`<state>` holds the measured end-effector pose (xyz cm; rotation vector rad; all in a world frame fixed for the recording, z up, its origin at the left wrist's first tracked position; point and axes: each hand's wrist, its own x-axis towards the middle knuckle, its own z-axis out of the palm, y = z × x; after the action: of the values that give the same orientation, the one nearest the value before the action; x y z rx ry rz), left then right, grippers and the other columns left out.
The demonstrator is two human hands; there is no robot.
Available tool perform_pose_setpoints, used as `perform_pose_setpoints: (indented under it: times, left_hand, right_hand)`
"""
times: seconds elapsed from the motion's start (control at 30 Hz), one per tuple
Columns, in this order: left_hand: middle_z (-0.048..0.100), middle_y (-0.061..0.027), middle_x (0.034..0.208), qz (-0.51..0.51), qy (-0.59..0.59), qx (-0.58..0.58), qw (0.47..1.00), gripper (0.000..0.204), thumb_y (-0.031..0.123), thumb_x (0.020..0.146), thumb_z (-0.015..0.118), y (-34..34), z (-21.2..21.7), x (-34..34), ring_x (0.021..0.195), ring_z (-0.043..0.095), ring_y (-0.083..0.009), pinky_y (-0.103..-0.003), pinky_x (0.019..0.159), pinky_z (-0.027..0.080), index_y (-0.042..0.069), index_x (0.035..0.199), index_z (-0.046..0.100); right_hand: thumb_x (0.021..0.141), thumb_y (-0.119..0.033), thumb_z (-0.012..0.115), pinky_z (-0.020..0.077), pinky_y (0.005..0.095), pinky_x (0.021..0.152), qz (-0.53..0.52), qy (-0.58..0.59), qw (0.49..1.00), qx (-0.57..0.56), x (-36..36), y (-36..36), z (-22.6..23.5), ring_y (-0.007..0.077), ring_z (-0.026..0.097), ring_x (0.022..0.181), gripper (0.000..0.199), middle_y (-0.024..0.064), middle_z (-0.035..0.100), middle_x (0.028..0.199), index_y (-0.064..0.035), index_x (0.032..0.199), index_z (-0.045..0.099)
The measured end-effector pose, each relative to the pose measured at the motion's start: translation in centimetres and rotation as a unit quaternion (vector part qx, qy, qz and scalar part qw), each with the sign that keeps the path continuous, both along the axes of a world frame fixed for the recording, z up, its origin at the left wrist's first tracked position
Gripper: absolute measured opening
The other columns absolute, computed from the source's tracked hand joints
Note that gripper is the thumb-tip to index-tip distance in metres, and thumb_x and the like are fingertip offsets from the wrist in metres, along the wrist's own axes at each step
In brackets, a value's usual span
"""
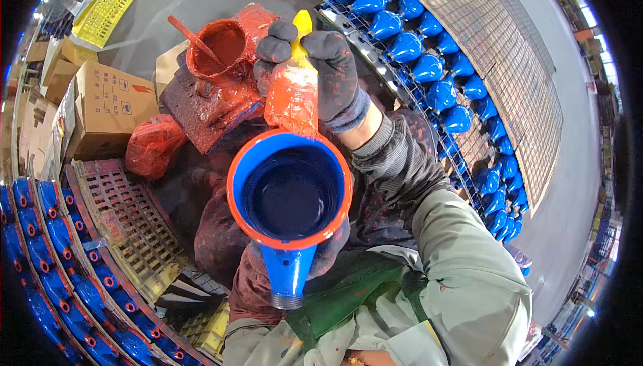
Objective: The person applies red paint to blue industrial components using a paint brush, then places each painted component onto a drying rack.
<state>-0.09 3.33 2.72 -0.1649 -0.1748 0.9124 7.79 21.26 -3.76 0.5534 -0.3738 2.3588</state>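
Note:
My right hand point(338, 78), in a dark paint-stained glove, grips a paintbrush point(303, 38) by its yellow handle. Red paint coats the brush's bristles, whose tips meet the far rim of a blue funnel-shaped housing point(289, 269). Its round opening faces up, the rim is red, and a threaded neck points toward me. From beneath, my gloved left hand point(329, 249) holds the housing; most of that hand is hidden behind it. A red-coated paint pot point(221, 48) with a red stick point(191, 34) in it stands just left of the brush.
Blue housings point(429, 68) fill a wire rack at the right, beside a wire mesh panel point(482, 38). More blue parts point(57, 232) with red rings line racks at the lower left. A cardboard box point(110, 108), a plastic crate point(127, 212) and a yellow basket point(106, 11) stand left.

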Motion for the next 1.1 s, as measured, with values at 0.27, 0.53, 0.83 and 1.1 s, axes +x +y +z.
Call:
perform_pose_setpoints:
  times: [0.27, 0.53, 0.83, 1.1]
  left_hand:
    - [0.064, -0.0184, 0.104, 0.181, 0.244, 0.082, 0.949, 0.082, 0.069, 0.084, 0.054, 0.8, -2.3, -2.2, 0.066, 0.063, -0.0266, -0.034, 0.052, 0.052, 0.004, 0.134, 0.045]
    - [0.060, -0.0181, 0.113, 0.389, 0.903, 0.112, 0.143, 0.081, 0.039, 0.070, 0.085, 1.3, -5.1, -5.5, 0.097, 0.063, -0.0315, -0.040, 0.081, 0.053, 0.003, 0.132, 0.047]
    - [0.059, -0.0180, 0.114, 0.304, 0.938, 0.163, -0.034, 0.095, 0.043, 0.058, 0.089, 1.2, -4.7, -5.0, 0.098, 0.061, -0.0370, -0.045, 0.083, 0.052, 0.008, 0.135, 0.047]
    - [0.063, -0.0177, 0.114, 0.357, 0.858, 0.046, 0.367, 0.077, 0.046, 0.074, 0.079, 1.3, -4.2, -5.8, 0.099, 0.064, -0.0286, -0.041, 0.086, 0.051, 0.004, 0.132, 0.051]
  right_hand:
    - [0.093, -0.036, 0.059, 0.0531, 0.0388, 0.082, -0.145, -0.087, 0.982, 0.080, 1.5, 0.2, 1.1, 0.0269, 0.062, 0.098, 0.041, 0.0119, 0.061, 0.116, -0.0047, 0.119, 0.055]
    - [0.097, -0.020, 0.058, 0.0489, 0.0235, 0.056, -0.453, -0.453, 0.744, 0.190, 1.5, -2.8, 4.7, 0.0139, 0.062, 0.064, 0.023, 0.0092, 0.068, 0.088, -0.0010, 0.108, 0.062]
    - [0.089, -0.007, 0.067, 0.0461, 0.0224, 0.058, -0.570, -0.489, 0.557, 0.354, 0.6, -4.2, 4.6, 0.0087, 0.060, 0.068, 0.011, 0.0048, 0.064, 0.077, 0.0004, 0.096, 0.065]
    - [0.091, -0.006, 0.063, 0.0493, 0.0237, 0.059, -0.576, -0.449, 0.610, 0.308, 1.0, -4.3, 5.2, 0.0128, 0.061, 0.065, 0.007, 0.0077, 0.066, 0.085, 0.0008, 0.093, 0.063]
